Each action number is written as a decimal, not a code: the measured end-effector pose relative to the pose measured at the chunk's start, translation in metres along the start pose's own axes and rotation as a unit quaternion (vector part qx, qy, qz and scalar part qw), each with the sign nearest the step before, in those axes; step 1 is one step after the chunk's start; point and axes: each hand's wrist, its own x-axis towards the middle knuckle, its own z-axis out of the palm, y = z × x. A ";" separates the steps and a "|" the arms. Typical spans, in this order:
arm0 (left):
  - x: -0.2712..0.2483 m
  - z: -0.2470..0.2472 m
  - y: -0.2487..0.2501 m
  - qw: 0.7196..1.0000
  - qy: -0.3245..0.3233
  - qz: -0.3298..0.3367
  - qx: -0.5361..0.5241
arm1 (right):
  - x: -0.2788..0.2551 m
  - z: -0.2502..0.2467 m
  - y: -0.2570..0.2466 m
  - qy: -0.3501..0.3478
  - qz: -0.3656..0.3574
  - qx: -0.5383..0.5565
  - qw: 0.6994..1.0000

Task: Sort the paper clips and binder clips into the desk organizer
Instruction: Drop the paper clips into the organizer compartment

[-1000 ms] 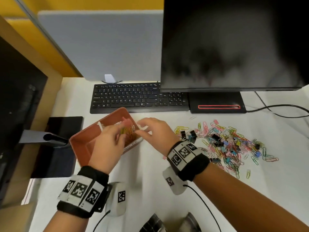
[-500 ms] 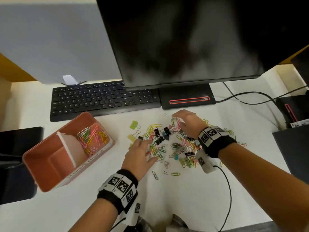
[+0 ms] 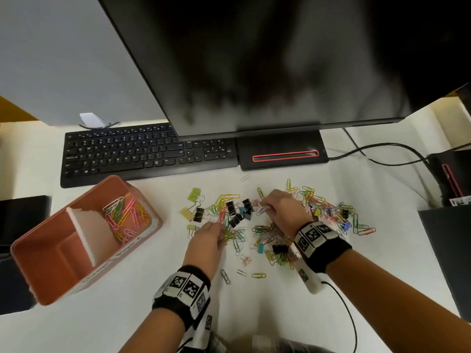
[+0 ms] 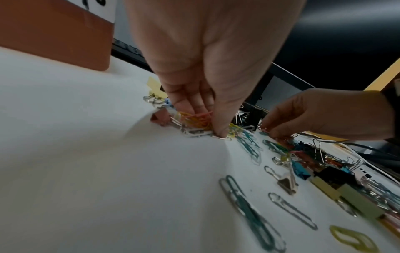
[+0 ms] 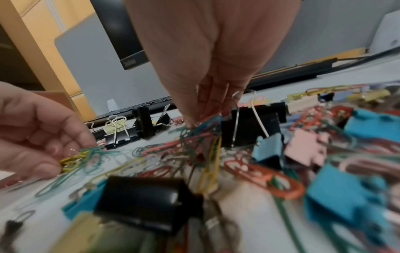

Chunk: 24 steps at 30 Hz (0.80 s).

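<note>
A pile of coloured paper clips (image 3: 316,202) mixed with black, blue and yellow binder clips (image 3: 232,208) is spread over the white desk. The orange desk organizer (image 3: 43,276) stands at the left, with several paper clips (image 3: 125,217) lying in its far compartment. My left hand (image 3: 219,233) is down at the pile's left edge, fingers and thumb pinching a bunch of yellow and orange paper clips (image 4: 199,119). My right hand (image 3: 265,208) is over the pile's middle, its fingertips pinching a tangle of green and blue paper clips (image 5: 201,131).
A black keyboard (image 3: 142,156) lies behind the organizer. A large monitor (image 3: 254,59) on a black base (image 3: 280,154) stands behind the pile. Cables (image 3: 382,154) run to the right toward dark equipment (image 3: 448,174). A black pad (image 3: 23,215) sits at the left edge.
Both hands left the organizer, where paper clips now lie, and moved right onto the pile. Since half a second ago their fingers have closed on clips.
</note>
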 end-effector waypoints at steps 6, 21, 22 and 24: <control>-0.001 0.000 -0.004 1.000 0.011 0.016 -0.020 | -0.004 0.001 0.001 -0.005 0.021 0.021 1.000; -0.059 -0.141 -0.017 0.967 0.233 0.010 -0.107 | -0.004 -0.028 -0.155 0.073 -0.190 0.191 0.960; -0.062 -0.154 -0.025 0.959 0.254 -0.012 -0.122 | 0.003 -0.025 -0.177 0.068 -0.204 0.199 0.956; -0.064 -0.174 -0.040 0.945 0.287 -0.047 -0.149 | 0.018 -0.015 -0.217 0.054 -0.221 0.201 0.953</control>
